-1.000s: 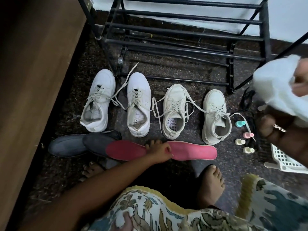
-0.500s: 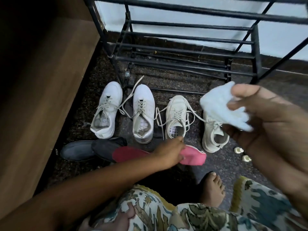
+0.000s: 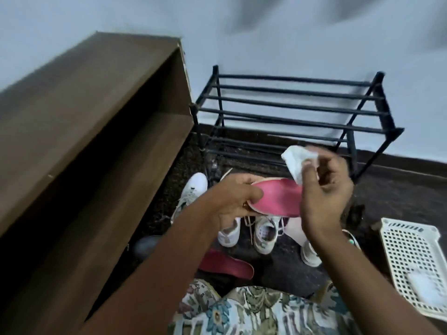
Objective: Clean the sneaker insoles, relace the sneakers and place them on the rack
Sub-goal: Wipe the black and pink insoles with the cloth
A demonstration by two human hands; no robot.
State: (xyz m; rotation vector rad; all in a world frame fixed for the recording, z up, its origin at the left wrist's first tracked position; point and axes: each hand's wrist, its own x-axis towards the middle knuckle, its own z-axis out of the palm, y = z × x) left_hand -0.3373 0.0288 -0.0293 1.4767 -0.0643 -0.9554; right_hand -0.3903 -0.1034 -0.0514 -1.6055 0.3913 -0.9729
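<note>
One insole up, wiping step in hand.
Centre frame, your left hand (image 3: 238,201) grips the pink insole (image 3: 278,199) by its near end; just right, your right hand (image 3: 324,197) pinches the white cloth (image 3: 294,160) over its other end. Next, I judge, draw the cloth along it.

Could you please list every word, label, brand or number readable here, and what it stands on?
None can be read. The white sneakers, the pink insole in the left hand, the white cloth in the right hand and the white basket show no legible lettering. The dark marks on the basket's rim look like slots, not letters; the frame is blurred.
</note>
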